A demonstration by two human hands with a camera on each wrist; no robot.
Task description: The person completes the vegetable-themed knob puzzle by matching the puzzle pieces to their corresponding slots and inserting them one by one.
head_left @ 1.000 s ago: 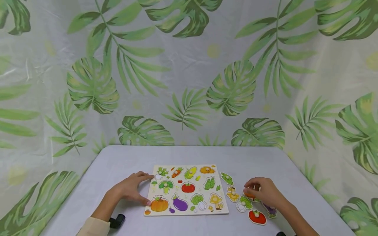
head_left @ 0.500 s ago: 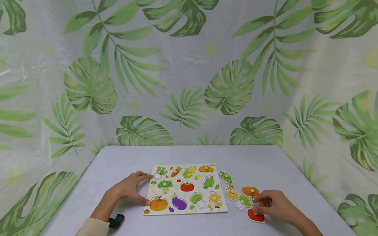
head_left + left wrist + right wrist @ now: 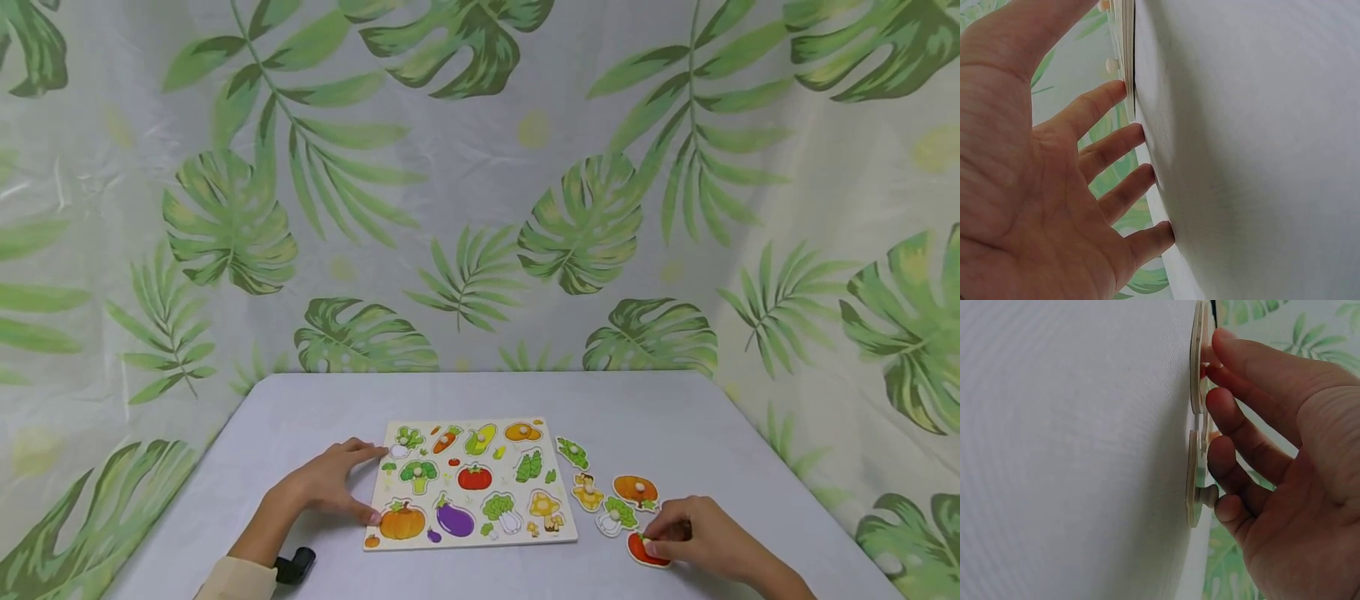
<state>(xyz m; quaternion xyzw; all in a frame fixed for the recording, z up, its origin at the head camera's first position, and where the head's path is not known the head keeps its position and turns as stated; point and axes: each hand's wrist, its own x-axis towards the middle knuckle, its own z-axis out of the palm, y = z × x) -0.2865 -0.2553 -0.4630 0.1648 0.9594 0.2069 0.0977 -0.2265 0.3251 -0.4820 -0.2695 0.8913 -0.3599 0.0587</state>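
A wooden vegetable puzzle board lies on the table. My left hand rests at its left edge, thumb and fingers spread along it; the left wrist view shows this hand with straight, parted fingers reaching the board's side. Right of the board, my right hand pinches the knob of a red tomato puzzle piece, which lies close on the table. In the right wrist view, thumb and forefinger meet at that piece's knob, and another knobbed piece stands below the curled other fingers.
A pumpkin piece, a leafy cabbage piece, a mushroom piece and a green pea-pod piece lie between board and right hand. Knobbed pieces such as the broccoli sit in the board. A leaf-print curtain surrounds the table.
My right hand has moved from the pumpkin piece down toward the front and onto the tomato piece, pinching its knob. The pumpkin piece is uncovered. The left hand stays at the board.
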